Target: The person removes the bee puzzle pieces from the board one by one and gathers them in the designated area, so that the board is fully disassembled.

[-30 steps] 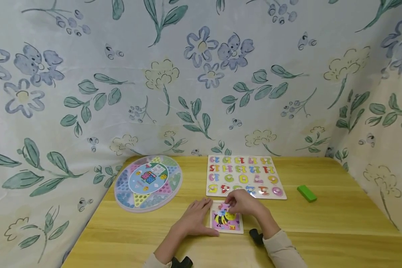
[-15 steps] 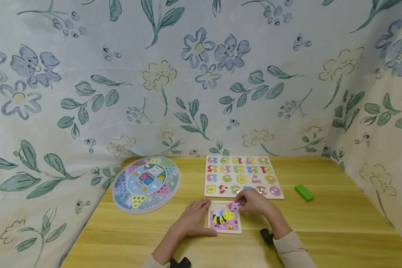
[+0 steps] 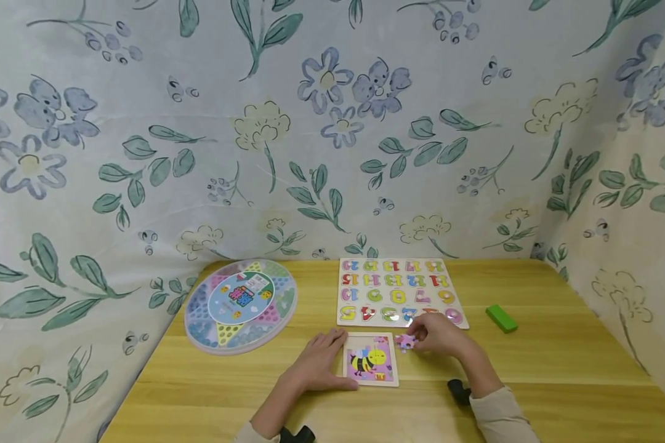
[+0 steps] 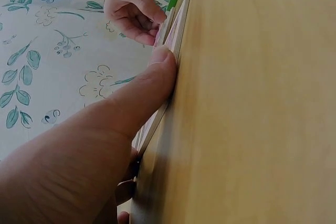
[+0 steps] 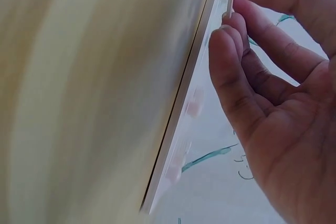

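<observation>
A small square jigsaw puzzle (image 3: 368, 364) with a pale wooden frame and a bee picture lies on the table. My left hand (image 3: 319, 363) rests along its left side, fingers at the far corner and thumb at the near one. In the left wrist view, the thumb (image 4: 142, 90) lies against the frame's edge. My right hand (image 3: 439, 337) pinches a pink jigsaw piece (image 3: 404, 342) just right of the frame, close in front of the number board. In the right wrist view, the piece (image 5: 230, 2) shows edge-on between thumb and fingertips.
A number puzzle board (image 3: 401, 292) lies behind the hands. To the left is a round Chinese checkers board (image 3: 241, 307). A green block (image 3: 501, 319) sits at the right. Patterned cloth (image 3: 332, 184) hangs behind the wooden table (image 3: 532, 369).
My right hand has moved right with the pink piece, from over the bee puzzle to beside its frame. The left hand stays at the puzzle's left side. The head view shifts slightly.
</observation>
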`<state>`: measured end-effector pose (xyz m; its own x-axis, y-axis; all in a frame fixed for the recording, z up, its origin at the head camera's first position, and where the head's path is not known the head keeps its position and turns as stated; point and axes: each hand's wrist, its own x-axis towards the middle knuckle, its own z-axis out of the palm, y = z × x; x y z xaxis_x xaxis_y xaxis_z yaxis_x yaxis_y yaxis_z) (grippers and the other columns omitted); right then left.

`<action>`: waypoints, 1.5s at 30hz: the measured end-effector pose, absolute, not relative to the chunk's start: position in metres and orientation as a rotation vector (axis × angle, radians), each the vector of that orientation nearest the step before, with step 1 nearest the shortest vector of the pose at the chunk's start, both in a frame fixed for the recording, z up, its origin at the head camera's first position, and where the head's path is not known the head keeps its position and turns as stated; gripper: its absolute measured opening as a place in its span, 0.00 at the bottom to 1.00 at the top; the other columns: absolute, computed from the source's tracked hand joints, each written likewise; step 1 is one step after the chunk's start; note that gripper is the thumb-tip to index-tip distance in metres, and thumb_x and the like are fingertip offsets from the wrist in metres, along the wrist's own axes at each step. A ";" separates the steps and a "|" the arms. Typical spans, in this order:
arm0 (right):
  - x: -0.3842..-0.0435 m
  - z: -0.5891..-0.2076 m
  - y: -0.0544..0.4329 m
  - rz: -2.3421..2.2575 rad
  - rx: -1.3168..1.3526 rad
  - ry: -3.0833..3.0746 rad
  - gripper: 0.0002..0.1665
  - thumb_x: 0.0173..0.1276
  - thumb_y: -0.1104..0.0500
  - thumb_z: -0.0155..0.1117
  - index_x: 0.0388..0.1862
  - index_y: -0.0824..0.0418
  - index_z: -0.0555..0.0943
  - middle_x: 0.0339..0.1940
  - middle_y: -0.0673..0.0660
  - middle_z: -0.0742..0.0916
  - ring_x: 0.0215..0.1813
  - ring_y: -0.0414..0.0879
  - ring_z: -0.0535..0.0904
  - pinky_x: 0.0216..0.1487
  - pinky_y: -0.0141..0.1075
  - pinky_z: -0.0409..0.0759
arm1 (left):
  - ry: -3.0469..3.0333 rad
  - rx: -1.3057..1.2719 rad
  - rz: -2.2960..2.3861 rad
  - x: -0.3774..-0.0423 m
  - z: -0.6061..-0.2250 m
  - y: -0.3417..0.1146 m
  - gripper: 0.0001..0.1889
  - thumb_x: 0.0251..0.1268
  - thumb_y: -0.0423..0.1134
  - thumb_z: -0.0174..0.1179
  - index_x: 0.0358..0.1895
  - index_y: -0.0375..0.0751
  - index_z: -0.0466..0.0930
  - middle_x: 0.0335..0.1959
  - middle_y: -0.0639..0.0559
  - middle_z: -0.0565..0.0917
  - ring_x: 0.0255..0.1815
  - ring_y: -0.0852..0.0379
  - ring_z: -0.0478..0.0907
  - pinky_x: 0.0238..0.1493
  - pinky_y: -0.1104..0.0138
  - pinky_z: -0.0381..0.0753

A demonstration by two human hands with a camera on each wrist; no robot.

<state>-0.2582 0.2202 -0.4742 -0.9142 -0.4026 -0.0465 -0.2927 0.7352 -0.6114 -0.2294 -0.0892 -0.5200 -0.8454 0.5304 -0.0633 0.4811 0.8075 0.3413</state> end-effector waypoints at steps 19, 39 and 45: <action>-0.255 -0.476 0.249 -0.958 -0.525 2.721 0.13 0.48 0.69 0.72 0.35 0.66 0.84 0.29 0.53 0.84 0.32 0.42 0.75 0.31 0.28 0.76 | 2.825 0.790 0.504 -0.228 -0.520 -0.089 0.57 0.51 0.76 0.57 0.78 0.45 0.50 0.79 0.51 0.54 0.80 0.49 0.50 0.78 0.47 0.52; -0.257 -0.465 0.220 -0.923 -0.613 2.762 0.13 0.51 0.67 0.72 0.37 0.67 0.84 0.31 0.55 0.84 0.32 0.43 0.74 0.30 0.28 0.73 | 2.837 0.799 0.497 -0.229 -0.520 -0.090 0.56 0.52 0.76 0.56 0.78 0.45 0.49 0.79 0.51 0.54 0.80 0.49 0.50 0.78 0.48 0.52; -0.259 -0.467 0.201 -0.956 -0.660 2.730 0.13 0.52 0.66 0.74 0.38 0.66 0.83 0.31 0.55 0.83 0.31 0.41 0.72 0.29 0.27 0.72 | 2.832 0.801 0.509 -0.228 -0.521 -0.089 0.57 0.51 0.76 0.55 0.78 0.45 0.50 0.79 0.51 0.54 0.80 0.49 0.50 0.78 0.48 0.51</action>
